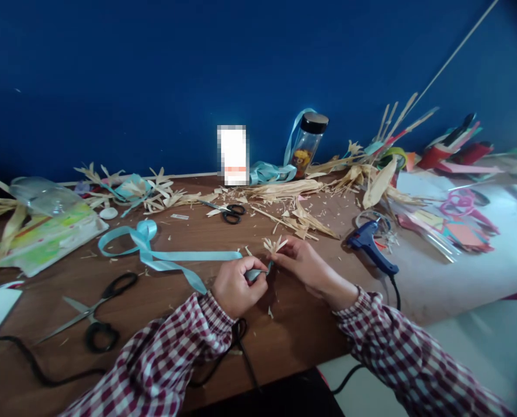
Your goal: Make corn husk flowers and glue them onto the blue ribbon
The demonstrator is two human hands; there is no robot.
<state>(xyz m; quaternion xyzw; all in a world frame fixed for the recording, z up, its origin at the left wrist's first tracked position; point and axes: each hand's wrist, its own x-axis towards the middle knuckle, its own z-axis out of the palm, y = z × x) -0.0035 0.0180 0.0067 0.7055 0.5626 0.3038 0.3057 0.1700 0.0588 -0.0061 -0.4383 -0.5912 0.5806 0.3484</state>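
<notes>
Between my hands is a small pale flower [275, 246] that looks made of dried husk, on a blue-wrapped stem. My right hand [306, 260] pinches it just below the petals, thumb and fingertips together. Lower down, my left hand [241, 284] is closed on a light blue satin ribbon [193, 255], gripping it close to the stem. The ribbon trails left across the table to a loose coil. How far it is wound round the stem is hidden by my fingers.
Large scissors [91, 313] lie open at left, small scissors [228, 212] further back. A blue glue gun [374, 246] with a black cord rests at right. Dried husks [284, 188], a lidded jar [308, 145] and a lit, blurred-out screen [233, 155] line the wall.
</notes>
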